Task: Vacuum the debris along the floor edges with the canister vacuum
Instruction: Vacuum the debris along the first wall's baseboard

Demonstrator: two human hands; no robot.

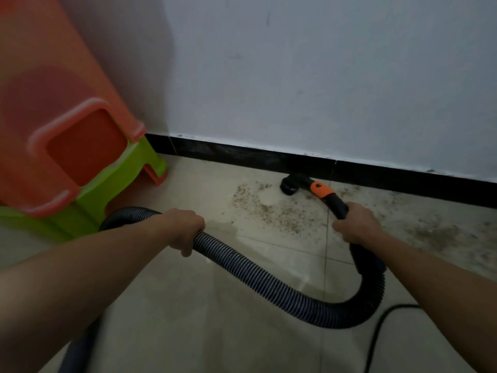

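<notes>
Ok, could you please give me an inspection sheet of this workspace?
Surface: beige tiled floor, dirtier toward the right.
Job's things: nozzle at the foot of the skirting; debris scattered beside it; ribbed hose loops between the hands.
Clutter: stacked orange and green stools, left.
Hands: left hand grips the hose; right hand grips the handle.
Cables: black cable on the floor, lower right.
Surroundings: white wall, black skirting.

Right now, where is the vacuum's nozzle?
In the head view, the nozzle sits on the floor right of centre, at the foot of the black baseboard, at the far edge of the scattered debris and ahead of the right hand.
</notes>
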